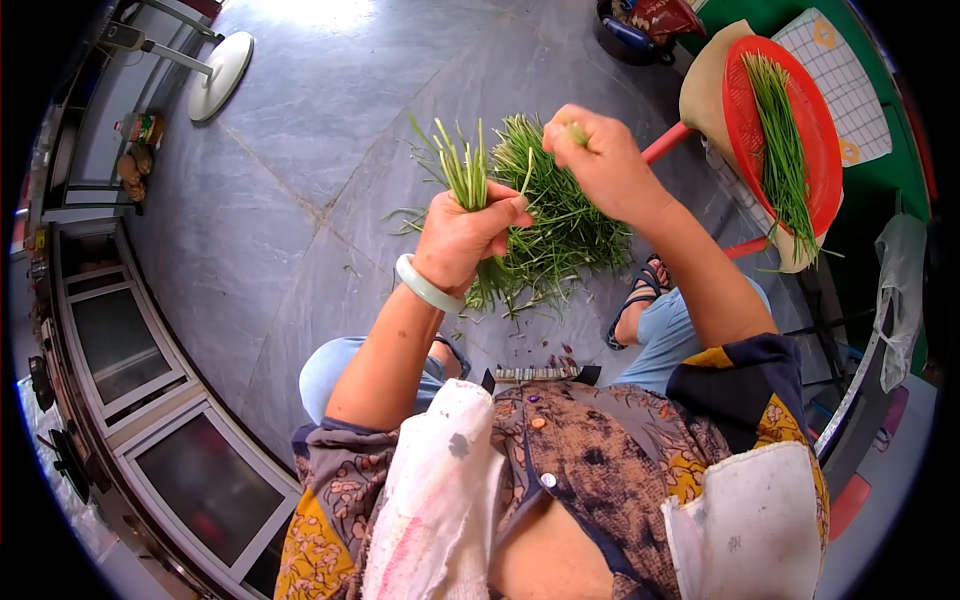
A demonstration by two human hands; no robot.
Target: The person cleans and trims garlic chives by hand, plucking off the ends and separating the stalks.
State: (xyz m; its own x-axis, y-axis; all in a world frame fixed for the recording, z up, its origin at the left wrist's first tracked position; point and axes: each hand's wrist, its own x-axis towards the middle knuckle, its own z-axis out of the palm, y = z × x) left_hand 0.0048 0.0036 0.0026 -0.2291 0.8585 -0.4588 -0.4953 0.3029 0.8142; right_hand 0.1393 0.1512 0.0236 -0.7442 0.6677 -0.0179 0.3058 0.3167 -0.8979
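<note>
My left hand (455, 238) is closed around an upright bunch of garlic chives (464, 172), pale cut ends up, leaves hanging below the fist. One stalk leans out beside the thumb. To its right, my right hand (608, 165) is raised and closed, apart from the bunch. A short pale green bit of chive shows between its fingers; the rest of what it holds is hidden. Under and behind both hands, a loose pile of garlic chives (575, 240) lies on the floor, with stray leaves around it.
At the right, a red plastic basket (738, 130) holds sorted chives (785, 150). A dark pot (640, 45) stands at the top right. Glass-fronted cabinets (210, 480) line the left. A white round stand base (222, 78) is on the tiled floor (290, 150). Small scraps lie near my feet.
</note>
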